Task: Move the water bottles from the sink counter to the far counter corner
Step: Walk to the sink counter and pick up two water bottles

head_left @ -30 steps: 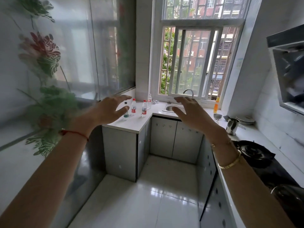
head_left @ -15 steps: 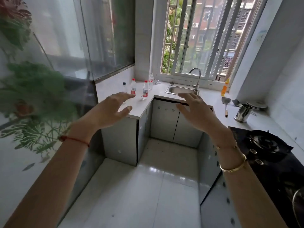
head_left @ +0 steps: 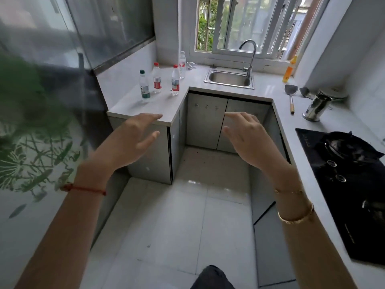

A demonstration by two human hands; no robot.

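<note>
Several small water bottles stand upright on the white counter (head_left: 133, 105) left of the sink (head_left: 229, 78): a green-capped bottle (head_left: 144, 86) nearest, two red-capped bottles (head_left: 156, 80) (head_left: 175, 80) behind it, and a clear bottle (head_left: 182, 64) by the back wall. My left hand (head_left: 133, 138) hovers open in front of the counter's near edge, well short of the bottles. Level with it to the right, my right hand (head_left: 248, 138) is also open, in front of the cabinet doors. Neither hand holds anything.
A tap (head_left: 249, 53) rises behind the sink under the window. Along the right counter lie an orange bottle (head_left: 289, 69), a spatula (head_left: 291, 94), a steel cup (head_left: 316, 107), plates (head_left: 333, 93) and a black gas hob (head_left: 350, 184). A glass panel with green plant print (head_left: 37, 142) lines the left.
The view has moved closer to the counter and tilted down. Both hands have dropped lower in the frame and stay open and empty; the bottles have not moved.
</note>
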